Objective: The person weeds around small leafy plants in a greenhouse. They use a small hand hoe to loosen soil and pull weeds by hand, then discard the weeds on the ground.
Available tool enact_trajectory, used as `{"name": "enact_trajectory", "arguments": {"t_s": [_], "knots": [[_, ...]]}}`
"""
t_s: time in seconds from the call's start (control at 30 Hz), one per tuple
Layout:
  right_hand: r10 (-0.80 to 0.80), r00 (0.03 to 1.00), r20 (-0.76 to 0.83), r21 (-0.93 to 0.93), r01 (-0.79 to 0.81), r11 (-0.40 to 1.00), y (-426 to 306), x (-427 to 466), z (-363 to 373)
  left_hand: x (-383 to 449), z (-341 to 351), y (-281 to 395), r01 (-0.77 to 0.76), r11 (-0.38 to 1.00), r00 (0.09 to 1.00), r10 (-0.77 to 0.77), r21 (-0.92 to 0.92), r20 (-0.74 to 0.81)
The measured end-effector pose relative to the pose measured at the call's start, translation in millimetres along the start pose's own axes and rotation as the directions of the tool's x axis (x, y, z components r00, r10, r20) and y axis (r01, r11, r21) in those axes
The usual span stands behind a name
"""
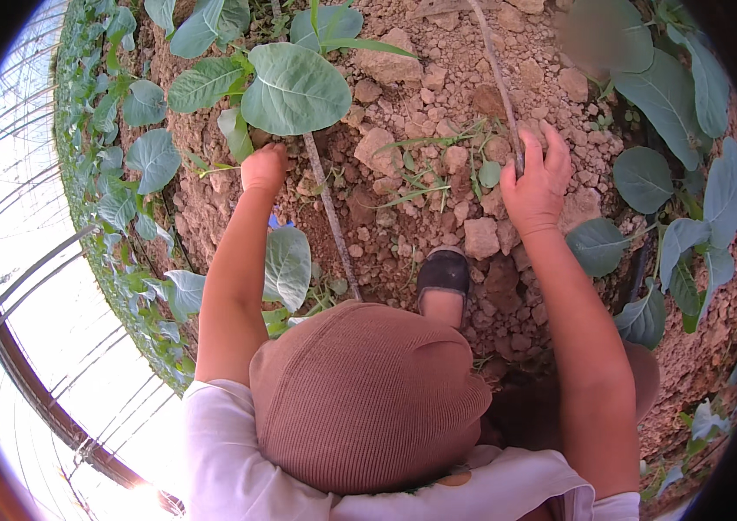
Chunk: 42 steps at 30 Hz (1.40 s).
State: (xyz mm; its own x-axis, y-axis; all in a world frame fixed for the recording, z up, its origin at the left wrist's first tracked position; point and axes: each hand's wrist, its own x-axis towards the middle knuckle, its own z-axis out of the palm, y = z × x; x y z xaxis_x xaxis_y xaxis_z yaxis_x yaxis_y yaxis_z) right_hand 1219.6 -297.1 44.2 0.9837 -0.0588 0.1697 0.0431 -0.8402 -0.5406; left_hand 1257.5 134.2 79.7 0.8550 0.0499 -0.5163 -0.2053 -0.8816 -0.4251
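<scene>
My left hand reaches down to the soil at the base of a broad-leaved green plant; its fingers are partly hidden, so what they hold is not clear. In my right hand is the lower end of a thin stick, which runs up past the top of the view. Between the hands lie uprooted-looking grass weeds on crumbly reddish soil.
A thin drip line or rod crosses the soil beside my left hand. Large leafy plants stand at the right, and rows of plants at the left. My dark shoe rests among clods, below a bent knee.
</scene>
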Motion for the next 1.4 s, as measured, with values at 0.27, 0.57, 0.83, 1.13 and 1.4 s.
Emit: {"name": "enact_trajectory", "arguments": {"t_s": [0.27,0.57,0.83,1.13,1.4], "knots": [[0.022,1.0,-0.009,-0.009,-0.022,1.0,2,1,-2,-6,-62,52,-0.355,0.905,0.817,0.179,-0.235,-0.548],[0.027,1.0,0.012,-0.003,-0.027,1.0,2,1,-2,81,-54,83,-0.112,0.984,0.687,0.178,0.14,-0.704],[0.016,1.0,-0.007,0.029,-0.016,0.999,-1,0,-1,73,-13,57,-0.38,0.909,0.685,0.4,0.169,-0.609],[0.037,0.999,-0.023,0.015,-0.037,0.999,2,1,-3,-59,-26,9,-0.066,0.993,0.981,0.048,-0.094,-0.19],[0.046,0.999,-0.013,0.012,-0.046,0.999,5,1,-2,-129,70,-51,0.251,0.951,0.966,-0.236,0.182,-0.102]]}}
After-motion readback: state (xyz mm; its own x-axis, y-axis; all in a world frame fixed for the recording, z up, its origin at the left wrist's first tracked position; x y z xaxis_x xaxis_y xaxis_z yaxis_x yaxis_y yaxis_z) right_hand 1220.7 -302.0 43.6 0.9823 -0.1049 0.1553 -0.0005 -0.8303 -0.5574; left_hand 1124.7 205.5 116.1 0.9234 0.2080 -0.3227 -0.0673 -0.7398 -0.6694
